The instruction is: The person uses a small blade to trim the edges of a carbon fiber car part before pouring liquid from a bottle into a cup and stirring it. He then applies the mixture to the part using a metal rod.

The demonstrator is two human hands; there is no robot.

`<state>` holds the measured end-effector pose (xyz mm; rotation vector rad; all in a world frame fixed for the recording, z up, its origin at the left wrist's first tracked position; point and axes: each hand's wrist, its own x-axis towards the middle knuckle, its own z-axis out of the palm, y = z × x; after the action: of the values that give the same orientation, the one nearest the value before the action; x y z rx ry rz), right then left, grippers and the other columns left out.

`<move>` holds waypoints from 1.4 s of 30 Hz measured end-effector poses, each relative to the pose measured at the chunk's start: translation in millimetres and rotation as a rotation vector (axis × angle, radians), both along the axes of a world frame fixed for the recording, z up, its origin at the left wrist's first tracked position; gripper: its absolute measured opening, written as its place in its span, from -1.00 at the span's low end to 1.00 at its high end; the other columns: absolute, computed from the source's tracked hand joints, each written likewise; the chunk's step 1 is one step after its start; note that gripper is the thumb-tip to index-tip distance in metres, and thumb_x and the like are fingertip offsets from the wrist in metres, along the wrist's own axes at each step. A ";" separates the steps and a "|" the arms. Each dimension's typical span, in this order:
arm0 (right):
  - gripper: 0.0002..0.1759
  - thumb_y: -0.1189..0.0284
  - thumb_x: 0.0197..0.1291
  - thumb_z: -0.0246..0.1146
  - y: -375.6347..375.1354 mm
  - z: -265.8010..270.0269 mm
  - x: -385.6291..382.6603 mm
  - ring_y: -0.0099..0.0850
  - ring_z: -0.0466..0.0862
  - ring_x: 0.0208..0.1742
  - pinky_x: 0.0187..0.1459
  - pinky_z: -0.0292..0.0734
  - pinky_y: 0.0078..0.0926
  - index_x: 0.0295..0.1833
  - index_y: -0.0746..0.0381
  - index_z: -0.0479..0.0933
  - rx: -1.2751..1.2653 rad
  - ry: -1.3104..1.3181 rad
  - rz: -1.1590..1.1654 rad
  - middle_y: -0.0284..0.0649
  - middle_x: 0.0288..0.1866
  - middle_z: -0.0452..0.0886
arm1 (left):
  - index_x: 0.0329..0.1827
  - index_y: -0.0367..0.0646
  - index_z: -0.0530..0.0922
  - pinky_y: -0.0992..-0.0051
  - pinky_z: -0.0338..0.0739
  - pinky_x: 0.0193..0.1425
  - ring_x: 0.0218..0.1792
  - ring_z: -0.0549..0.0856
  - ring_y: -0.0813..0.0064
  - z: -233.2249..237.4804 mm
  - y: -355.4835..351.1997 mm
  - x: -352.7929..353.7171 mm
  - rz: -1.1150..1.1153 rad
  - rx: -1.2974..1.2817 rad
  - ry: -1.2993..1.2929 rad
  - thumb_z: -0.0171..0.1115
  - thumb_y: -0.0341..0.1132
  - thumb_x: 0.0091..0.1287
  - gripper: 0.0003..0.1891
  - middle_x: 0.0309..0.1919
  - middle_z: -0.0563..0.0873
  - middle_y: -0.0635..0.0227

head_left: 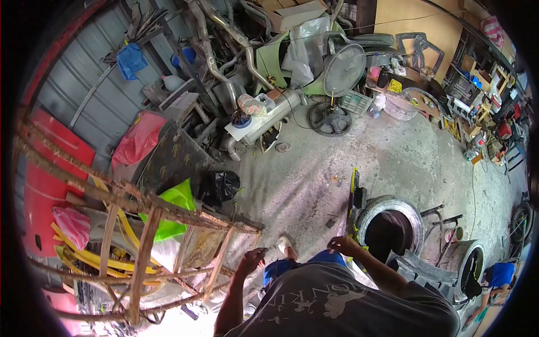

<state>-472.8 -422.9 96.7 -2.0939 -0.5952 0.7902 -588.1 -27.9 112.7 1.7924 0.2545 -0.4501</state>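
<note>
My left hand (252, 261) hangs in front of my body with its fingers loosely bent and apart, holding nothing that I can see. Close to it on the left leans a wooden ladder (149, 241); a small gap shows between the hand and the ladder's end. My right hand (343, 245) is raised at waist height, fingers loosely bent and apart, with nothing visible in them. Just beyond it stands a long black object with yellow-green edges (352, 196). A worn tyre (418, 216) lies right of that hand, apart from it.
A second tyre (477, 250) stands at the right, near another person (497, 281). A pedestal fan (344, 70) stands at the back among metal pipes (210, 53). A green bag (178, 208) and a black bag (220, 187) lie beyond the ladder. Cluttered shelves (488, 84) line the far right.
</note>
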 end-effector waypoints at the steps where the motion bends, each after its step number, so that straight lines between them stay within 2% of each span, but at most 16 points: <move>1: -0.76 0.28 0.26 0.18 -3.1 -4.0 -1.3 -0.30 0.70 -0.24 -0.17 0.55 -0.38 -0.16 0.21 0.60 -0.058 -0.003 -0.048 -0.17 -0.25 0.71 | 0.07 -0.31 0.52 0.54 0.53 -0.41 -0.52 0.64 0.56 0.8 18.7 19.5 -0.034 0.031 0.055 0.05 -0.24 0.43 -0.68 -0.53 0.64 0.25; 5: -0.65 0.19 0.31 0.11 -10.9 -22.2 -35.2 -0.20 0.70 -0.15 -0.14 0.58 -0.26 -0.06 0.21 0.62 -0.123 -0.020 -0.241 -0.10 -0.20 0.70 | 0.00 -0.30 0.52 0.53 0.52 -0.40 -0.48 0.63 0.56 -22.4 50.0 92.6 -0.071 -0.034 -0.032 0.06 -0.27 0.40 -0.72 -0.51 0.62 0.29; 7: -0.65 0.20 0.33 0.06 -8.7 -20.0 -56.2 -0.28 0.69 -0.25 -0.23 0.60 -0.27 -0.05 0.20 0.62 -0.148 0.476 -0.466 -0.19 -0.22 0.70 | -0.06 -0.28 0.53 0.55 0.49 -0.37 -0.47 0.61 0.58 -30.6 48.8 126.6 -0.220 0.055 -0.117 0.07 -0.29 0.39 -0.77 -0.50 0.61 0.33; 9: -0.66 0.22 0.34 0.04 8.7 25.0 -58.5 -0.41 0.61 -0.34 -0.31 0.57 -0.34 -0.02 0.17 0.61 -0.185 0.608 -0.574 -0.27 -0.26 0.65 | -0.12 -0.30 0.52 0.54 0.46 -0.38 -0.48 0.59 0.58 -23.7 29.3 167.8 -0.317 0.070 -0.122 0.08 -0.30 0.39 -0.78 -0.49 0.61 0.34; 13: -0.63 0.13 0.22 0.16 -2.3 -59.8 -66.3 -0.52 0.53 -0.36 -0.33 0.51 -0.43 -0.07 0.16 0.63 0.059 0.816 -0.728 -0.34 -0.33 0.60 | -0.23 -0.29 0.54 0.44 0.45 -0.41 -0.51 0.60 0.50 -49.8 8.9 231.2 -0.381 -0.068 -0.073 0.10 -0.27 0.35 -0.79 -0.55 0.59 0.25; 17: -0.62 0.17 0.24 0.15 45.1 -14.0 35.2 -0.50 0.58 -0.38 -0.37 0.54 -0.48 -0.02 0.22 0.60 0.014 0.747 -0.718 -0.32 -0.30 0.65 | -0.22 -0.25 0.53 0.49 0.46 -0.49 -0.61 0.57 0.53 -106.3 47.5 275.3 -0.248 -0.075 -0.063 0.10 -0.20 0.40 -0.75 -0.62 0.58 0.34; 19: -0.62 0.20 0.28 0.12 51.5 -41.9 80.7 -0.47 0.62 -0.37 -0.36 0.58 -0.49 0.00 0.26 0.59 0.036 0.672 -0.717 -0.28 -0.25 0.66 | -0.27 -0.24 0.56 0.40 0.47 -0.44 -0.55 0.60 0.44 -118.8 87.5 284.2 -0.170 0.201 0.106 0.15 -0.19 0.32 -0.75 -0.63 0.55 0.25; 22: -0.64 0.21 0.31 0.12 62.3 -47.2 156.6 -0.45 0.63 -0.36 -0.36 0.59 -0.47 -0.02 0.27 0.59 0.060 0.641 -0.762 -0.23 -0.25 0.66 | -0.36 -0.19 0.59 0.45 0.41 -0.53 -0.66 0.53 0.49 -121.1 133.8 287.4 -0.346 0.418 0.000 0.17 -0.06 0.32 -0.67 -0.67 0.53 0.34; 24: -0.65 0.20 0.30 0.14 55.3 -76.2 190.6 -0.45 0.64 -0.33 -0.35 0.59 -0.44 -0.02 0.23 0.61 0.001 0.643 -0.737 -0.23 -0.24 0.66 | -0.46 -0.14 0.59 0.50 0.34 -0.57 -0.68 0.47 0.59 -91.3 140.7 285.9 0.298 -0.003 0.811 0.20 0.02 0.31 -0.61 -0.67 0.52 0.44; 28: -0.63 0.23 0.31 0.16 35.3 -116.5 255.6 -0.39 0.66 -0.29 -0.33 0.62 -0.35 0.07 0.27 0.51 0.116 0.834 -0.786 -0.17 -0.20 0.67 | -0.49 -0.11 0.58 0.55 0.24 -0.62 -0.71 0.40 0.67 -83.0 160.5 286.4 0.414 -0.296 0.761 0.24 0.04 0.28 -0.62 -0.71 0.47 0.52; 31: -0.62 0.23 0.31 0.16 24.9 -96.7 294.1 -0.39 0.67 -0.31 -0.33 0.62 -0.36 0.07 0.28 0.49 0.103 0.811 -0.810 -0.18 -0.20 0.68 | -0.53 -0.16 0.59 0.47 0.33 -0.61 -0.71 0.45 0.60 -81.3 206.4 291.8 0.263 -0.091 0.904 0.34 -0.06 0.18 -0.66 -0.72 0.54 0.42; 34: -0.64 0.22 0.31 0.15 22.8 -82.0 321.1 -0.40 0.68 -0.32 -0.34 0.62 -0.39 0.05 0.25 0.50 0.090 0.752 -0.891 -0.21 -0.20 0.68 | -0.33 -0.24 0.67 0.35 0.48 -0.46 -0.56 0.61 0.41 -67.2 213.6 325.6 -0.237 0.501 0.876 0.38 -0.05 0.08 -0.63 -0.57 0.67 0.22; 36: -0.67 0.22 0.31 0.15 37.8 -75.5 319.3 -0.41 0.69 -0.32 -0.37 0.61 -0.42 0.03 0.22 0.51 0.092 0.732 -0.979 -0.23 -0.19 0.68 | -0.40 -0.21 0.64 0.28 0.49 -0.39 -0.36 0.64 0.37 -174.9 233.8 336.5 -0.402 0.308 0.672 0.32 -0.04 0.12 -0.65 -0.47 0.69 0.22; 39: -0.71 0.25 0.32 0.13 58.9 -73.8 314.9 -0.40 0.70 -0.32 -0.40 0.61 -0.43 0.01 0.20 0.52 0.113 0.762 -1.020 -0.23 -0.18 0.68 | -0.43 -0.18 0.65 0.23 0.47 -0.54 -0.59 0.59 0.31 -156.6 206.2 487.6 -0.551 0.190 0.877 0.19 -0.19 0.17 -0.77 -0.58 0.65 0.23; 41: -0.71 0.33 0.30 0.11 78.2 -81.8 308.9 -0.40 0.70 -0.26 -0.31 0.60 -0.46 0.05 0.22 0.54 0.048 0.834 -1.072 -0.18 -0.17 0.69 | -0.37 -0.21 0.64 0.37 0.40 -0.65 -0.70 0.54 0.51 -123.0 201.4 574.6 -0.600 0.401 0.889 0.13 -0.20 0.22 -0.75 -0.58 0.66 0.34; 42: -0.71 0.36 0.30 0.12 96.8 -61.1 313.5 -0.40 0.69 -0.21 -0.27 0.59 -0.48 0.05 0.23 0.55 -0.079 0.772 -1.012 -0.18 -0.14 0.68 | -0.33 -0.21 0.63 0.42 0.36 -0.65 -0.71 0.49 0.56 -95.0 214.2 610.2 -0.458 0.258 0.805 0.15 -0.14 0.24 -0.71 -0.56 0.65 0.38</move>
<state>-159.4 -326.1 35.5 -1.6243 0.8573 0.8817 22.1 186.3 17.6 1.8350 0.4717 -1.5254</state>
